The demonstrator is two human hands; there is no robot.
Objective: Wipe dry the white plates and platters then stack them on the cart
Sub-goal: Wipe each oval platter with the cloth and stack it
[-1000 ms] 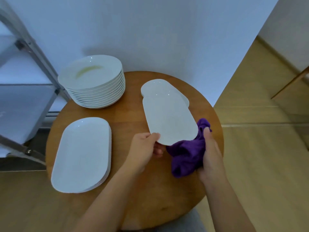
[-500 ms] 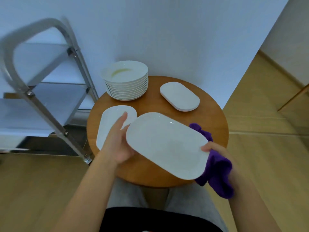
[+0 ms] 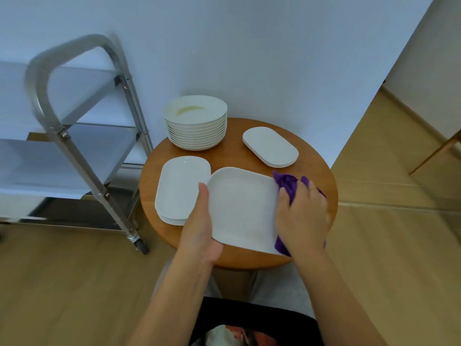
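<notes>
Your left hand (image 3: pixel 203 227) grips the platter (image 3: pixel 243 208) over the round table's (image 3: pixel 321 171) near edge; your right hand (image 3: pixel 303 216) presses the purple cloth (image 3: pixel 287 183) on its right rim. Wipe across, holding it level.

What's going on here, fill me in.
A person is drying dishes at a round wooden table. The left hand holds a white platter by its edge above the table, while the right hand presses a purple cloth against the opposite edge. Waiting on the table are a stack of round plates and two low stacks of platters. The metal cart stands to the left; no dishes are visible on it.
</notes>
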